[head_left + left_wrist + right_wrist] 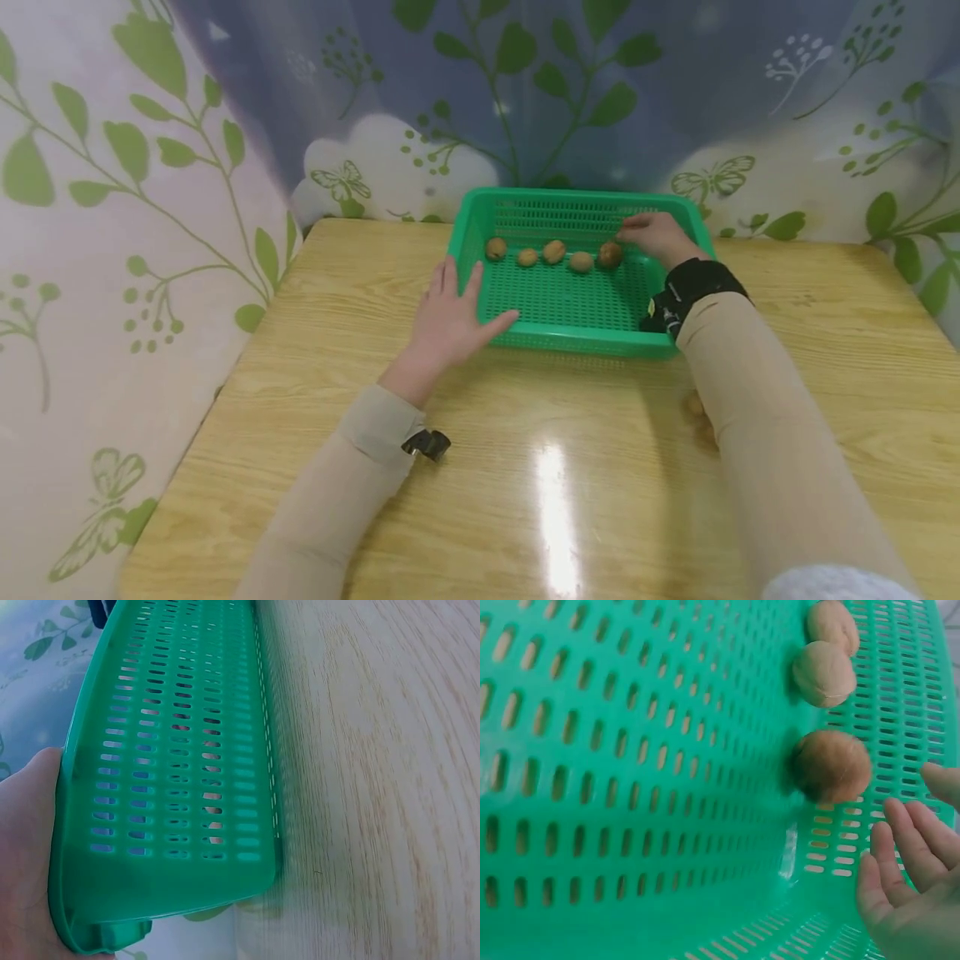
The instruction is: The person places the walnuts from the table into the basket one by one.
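A green plastic basket (592, 332) with slotted walls holds several walnuts, lined up roughly in a row toward its back wall. The left hand (448, 323) rests at the basket's front left corner with fingers spread; the left wrist view shows part of this hand (28, 847) against the rim. Over the right side of the basket reaches the right hand (657, 237), close to the rightmost walnut (610, 255). In the right wrist view, that hand (915, 877) has loosely extended fingers and holds nothing, apart from the darker walnut (832, 766).
The basket stands on a wooden table (465, 500) near its back edge. Beside the right forearm lie blurred brown round things (696, 404), partly hidden by the sleeve. A leaf-patterned curtain (375, 100) hangs behind the table and along its left.
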The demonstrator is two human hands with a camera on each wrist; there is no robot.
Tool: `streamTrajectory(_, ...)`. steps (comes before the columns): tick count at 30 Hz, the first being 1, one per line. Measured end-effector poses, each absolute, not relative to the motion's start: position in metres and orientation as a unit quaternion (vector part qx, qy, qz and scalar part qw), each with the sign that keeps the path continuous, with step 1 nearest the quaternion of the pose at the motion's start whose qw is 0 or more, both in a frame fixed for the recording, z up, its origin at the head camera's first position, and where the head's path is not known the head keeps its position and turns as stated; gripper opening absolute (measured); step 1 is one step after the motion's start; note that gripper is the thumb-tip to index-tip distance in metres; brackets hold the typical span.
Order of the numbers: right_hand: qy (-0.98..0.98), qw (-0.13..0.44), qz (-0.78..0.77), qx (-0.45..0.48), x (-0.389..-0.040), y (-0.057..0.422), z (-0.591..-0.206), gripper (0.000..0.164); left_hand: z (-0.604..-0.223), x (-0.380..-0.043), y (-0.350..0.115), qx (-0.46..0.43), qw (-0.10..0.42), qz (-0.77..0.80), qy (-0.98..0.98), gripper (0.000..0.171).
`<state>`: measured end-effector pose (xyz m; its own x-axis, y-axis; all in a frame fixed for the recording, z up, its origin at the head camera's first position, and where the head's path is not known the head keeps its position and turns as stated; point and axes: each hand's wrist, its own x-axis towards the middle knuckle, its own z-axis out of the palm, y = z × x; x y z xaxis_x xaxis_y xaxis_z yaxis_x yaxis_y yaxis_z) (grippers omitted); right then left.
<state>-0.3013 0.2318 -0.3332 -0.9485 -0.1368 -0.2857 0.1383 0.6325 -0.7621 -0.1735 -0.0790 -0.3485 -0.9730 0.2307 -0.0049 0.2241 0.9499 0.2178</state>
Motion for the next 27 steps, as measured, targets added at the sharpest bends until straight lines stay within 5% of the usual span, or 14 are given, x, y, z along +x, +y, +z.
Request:
streamTrajectory(16,0.837,0.144,-0.525,-0.056,-0.260,0.275,-0.260,0.065,-0.347,-0.173,-0.079,0.122,0.012,0.102,0.987,0.097)
streamTrajectory(27,0.884,0.136,-0.445,-0.048,-0.185,0.328,-0.282,0.068,-0.347,-0.173,-0.079,0.120,0.014,0.115,0.986,0.097)
